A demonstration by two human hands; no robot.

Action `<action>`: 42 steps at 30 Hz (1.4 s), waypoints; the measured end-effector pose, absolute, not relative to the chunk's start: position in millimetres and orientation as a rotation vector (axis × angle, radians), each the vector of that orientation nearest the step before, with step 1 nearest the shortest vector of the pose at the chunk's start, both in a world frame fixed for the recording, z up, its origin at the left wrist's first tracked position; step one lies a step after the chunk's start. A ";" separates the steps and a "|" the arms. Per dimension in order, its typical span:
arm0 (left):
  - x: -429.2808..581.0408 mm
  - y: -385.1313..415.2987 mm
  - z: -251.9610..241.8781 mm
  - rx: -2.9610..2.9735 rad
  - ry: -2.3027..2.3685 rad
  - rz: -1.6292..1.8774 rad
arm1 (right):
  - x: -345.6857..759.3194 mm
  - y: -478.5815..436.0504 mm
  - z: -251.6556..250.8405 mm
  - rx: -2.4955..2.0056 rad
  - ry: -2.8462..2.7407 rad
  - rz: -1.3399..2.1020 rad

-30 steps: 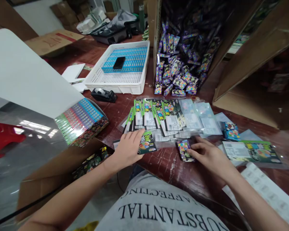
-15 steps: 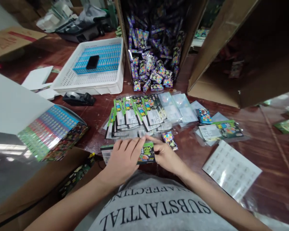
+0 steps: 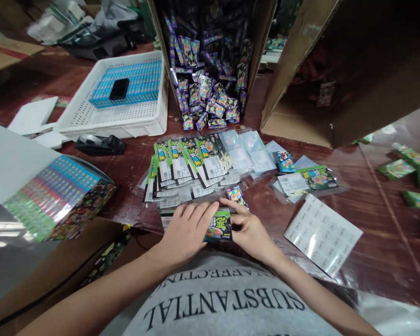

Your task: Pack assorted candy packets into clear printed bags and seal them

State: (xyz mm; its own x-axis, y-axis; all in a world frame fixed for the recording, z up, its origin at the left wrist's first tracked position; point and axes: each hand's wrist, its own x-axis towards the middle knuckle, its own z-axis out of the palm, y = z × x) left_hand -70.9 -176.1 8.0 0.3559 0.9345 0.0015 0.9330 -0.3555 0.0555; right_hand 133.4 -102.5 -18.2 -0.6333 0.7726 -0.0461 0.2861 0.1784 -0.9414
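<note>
Sitting well off to the left of both hands, there's a block of small colourful packs (image 3: 56,196) in rows of green, red, purple and blue. Closer in, out past the left hand, you've got a black tape dispenser (image 3: 101,145), and behind it a white crate (image 3: 126,129) with blue boxes (image 3: 143,79) and a black phone (image 3: 119,88) lying on them. The left hand (image 3: 185,228) is palm-down, wrapped over a green-and-black pack (image 3: 221,226) right at the table edge, so yeah, it's got hold of it. Just beyond those fingers is a fanned spread of printed cards (image 3: 210,163) in clear sleeves, and way past that a carton full of purple packets (image 3: 215,109). The right hand (image 3: 252,233) is half curled at the pack's right end; can't tell if it's really pinching or just touching. One loose purple packet (image 3: 236,196) lies right beyond its fingertips. Further out to its right: a small blue box (image 3: 285,161), another sleeved card (image 3: 315,179), then a pale printed sheet (image 3: 324,235) nearer the body.
</note>
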 end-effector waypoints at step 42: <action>-132.1 -174.6 3.6 2.034 1.772 0.255 | 160.7 -9.4 27.3 -0.297 -2.774 1.060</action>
State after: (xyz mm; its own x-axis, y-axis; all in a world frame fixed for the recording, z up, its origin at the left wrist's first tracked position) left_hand -132.1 -174.6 3.6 0.1670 0.9762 -0.1384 0.8974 -0.0923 0.4315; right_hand 160.7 -9.4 27.3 -0.9680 0.2396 0.0751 0.1284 0.7294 -0.6719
